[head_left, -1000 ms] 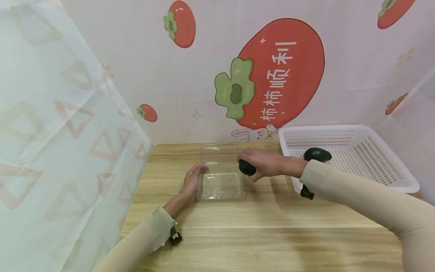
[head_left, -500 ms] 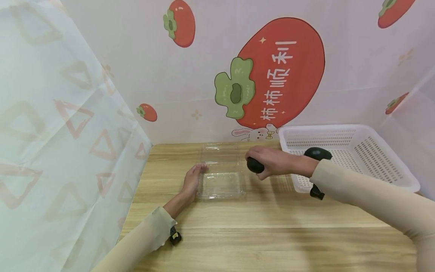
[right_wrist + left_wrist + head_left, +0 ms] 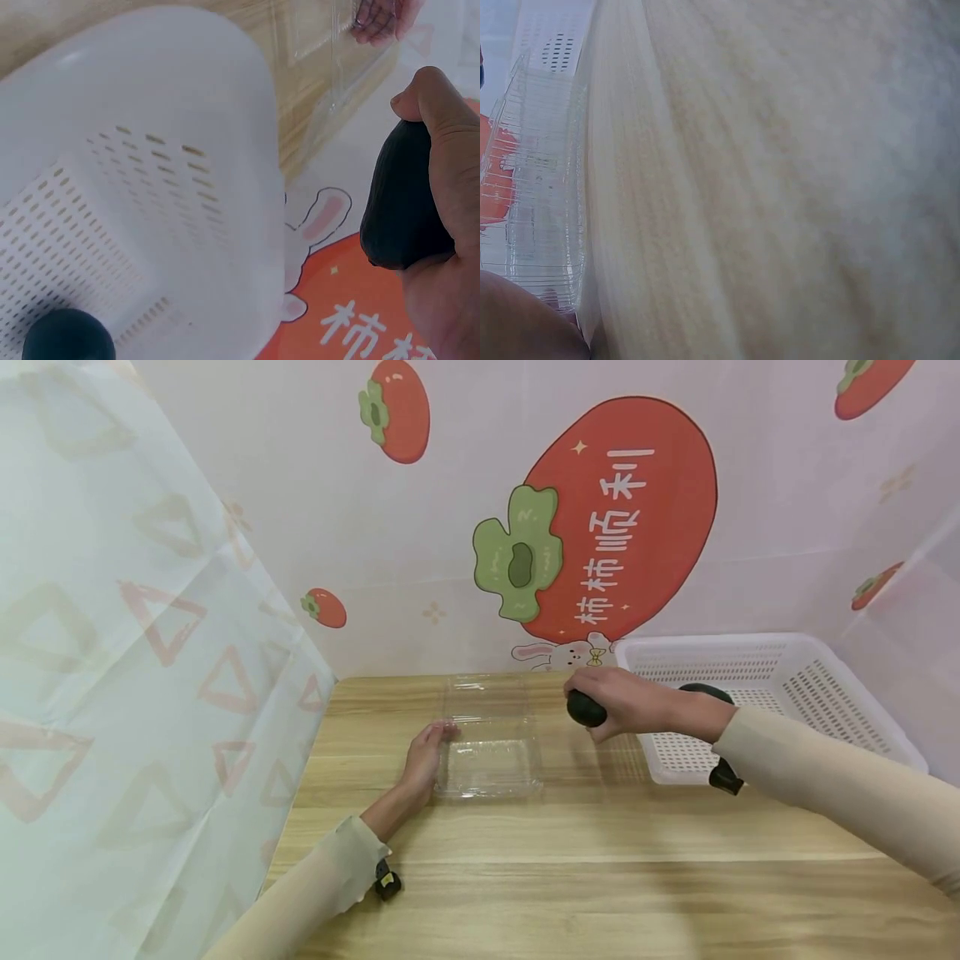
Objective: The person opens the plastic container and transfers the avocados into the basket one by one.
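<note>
A clear plastic clamshell container (image 3: pixel 491 768) stands on the table with its lid (image 3: pixel 487 697) folded back. My left hand (image 3: pixel 423 764) grips its left side near the hinge; in the right wrist view, the fingers (image 3: pixel 371 21) show through the plastic. My right hand (image 3: pixel 626 697) holds a dark green avocado (image 3: pixel 587 708), raised between the container and a white basket (image 3: pixel 652 760). In the right wrist view the palm and thumb wrap round this avocado (image 3: pixel 405 199). A second avocado (image 3: pixel 707 692) lies in the basket, partly hidden behind the right wrist.
The perforated basket sits at the right back of the wooden table (image 3: pixel 525 877). Behind stands a wall sheet (image 3: pixel 420 543) printed with persimmons, and another sheet (image 3: pixel 150 693) closes off the left side.
My right hand has moved right with the avocado, away from the container and up close to the basket's left edge. The left hand and the container stay in place.
</note>
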{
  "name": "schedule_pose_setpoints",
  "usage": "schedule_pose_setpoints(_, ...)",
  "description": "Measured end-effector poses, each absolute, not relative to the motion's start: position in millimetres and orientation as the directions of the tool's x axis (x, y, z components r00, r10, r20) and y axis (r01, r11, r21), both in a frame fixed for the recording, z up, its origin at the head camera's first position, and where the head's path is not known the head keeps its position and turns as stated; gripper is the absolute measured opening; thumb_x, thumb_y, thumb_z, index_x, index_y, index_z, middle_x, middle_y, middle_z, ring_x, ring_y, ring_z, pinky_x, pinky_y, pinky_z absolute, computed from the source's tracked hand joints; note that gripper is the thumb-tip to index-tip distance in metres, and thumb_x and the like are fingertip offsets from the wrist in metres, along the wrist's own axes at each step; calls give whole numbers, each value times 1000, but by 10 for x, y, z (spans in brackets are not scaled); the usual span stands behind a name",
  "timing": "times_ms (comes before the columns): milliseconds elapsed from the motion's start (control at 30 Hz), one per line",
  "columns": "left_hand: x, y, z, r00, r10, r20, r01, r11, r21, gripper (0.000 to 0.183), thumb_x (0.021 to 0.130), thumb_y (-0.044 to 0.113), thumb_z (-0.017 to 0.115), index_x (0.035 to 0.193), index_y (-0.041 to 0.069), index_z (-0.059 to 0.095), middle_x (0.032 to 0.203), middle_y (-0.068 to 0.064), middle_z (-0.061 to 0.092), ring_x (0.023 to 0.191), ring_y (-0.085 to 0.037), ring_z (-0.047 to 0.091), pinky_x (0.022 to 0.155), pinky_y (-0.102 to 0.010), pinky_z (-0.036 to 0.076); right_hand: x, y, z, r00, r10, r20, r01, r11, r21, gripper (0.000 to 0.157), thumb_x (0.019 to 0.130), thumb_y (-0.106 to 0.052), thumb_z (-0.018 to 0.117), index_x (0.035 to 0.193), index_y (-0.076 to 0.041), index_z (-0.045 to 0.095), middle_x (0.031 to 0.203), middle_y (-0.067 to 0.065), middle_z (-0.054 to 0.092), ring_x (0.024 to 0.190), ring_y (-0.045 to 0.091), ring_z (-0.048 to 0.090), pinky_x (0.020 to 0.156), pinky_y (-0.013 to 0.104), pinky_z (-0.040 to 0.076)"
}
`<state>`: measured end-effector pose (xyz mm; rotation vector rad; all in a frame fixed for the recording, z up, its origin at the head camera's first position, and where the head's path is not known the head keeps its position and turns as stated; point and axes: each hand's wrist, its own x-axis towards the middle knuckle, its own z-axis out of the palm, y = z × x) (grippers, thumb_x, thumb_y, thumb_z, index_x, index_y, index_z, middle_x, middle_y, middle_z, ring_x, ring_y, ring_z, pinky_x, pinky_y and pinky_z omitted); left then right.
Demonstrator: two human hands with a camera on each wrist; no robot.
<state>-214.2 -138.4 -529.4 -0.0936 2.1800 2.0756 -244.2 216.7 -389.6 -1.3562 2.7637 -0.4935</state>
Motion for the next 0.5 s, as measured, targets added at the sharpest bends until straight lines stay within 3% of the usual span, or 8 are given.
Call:
schedule_pose_setpoints(267, -2123, -1396, -5274, -986, 48, -161, -156, 102, 983, 45, 117, 30, 31, 141, 3, 58, 141, -16, 63, 144, -35, 47, 129, -55, 22, -2484, 2335, -3843, -648, -750, 133, -752, 602, -269, 57, 72, -11, 94, 119, -6, 63, 111, 5, 64, 97, 20, 59, 77, 35, 58)
schedule_pose_setpoints(500, -2123, -1395, -5269, -985, 42, -167, -162, 102, 981, 46, 117, 32, 30, 140, 4, 58, 142, -15, 63, 146, -35, 45, 130, -58, 19, -2511, 2472, -3782, -677, -724, 133, -724, 622, -299, 52, 76, -9, 90, 119, -7, 62, 110, 3, 63, 96, 19, 59, 75, 32, 58)
